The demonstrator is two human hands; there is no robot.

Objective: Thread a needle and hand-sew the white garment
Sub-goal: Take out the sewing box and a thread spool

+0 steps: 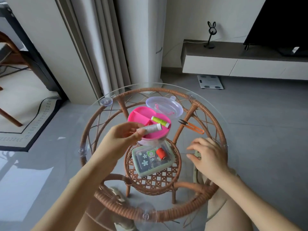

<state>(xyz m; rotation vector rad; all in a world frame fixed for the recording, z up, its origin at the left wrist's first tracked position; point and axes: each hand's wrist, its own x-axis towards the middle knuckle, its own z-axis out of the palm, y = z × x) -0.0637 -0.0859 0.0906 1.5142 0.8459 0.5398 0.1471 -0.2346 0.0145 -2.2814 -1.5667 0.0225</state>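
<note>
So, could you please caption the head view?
Left hand holds a grey spool above the pink box; right hand spread open.

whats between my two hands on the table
The head view shows the green case, with an orange spool, between the left hand and the right hand.

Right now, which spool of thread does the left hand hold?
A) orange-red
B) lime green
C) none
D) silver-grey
D: the left hand pinches the silver-grey spool, while the lime green spool lies in the pink box and the orange-red spool sits on the green case.
</note>
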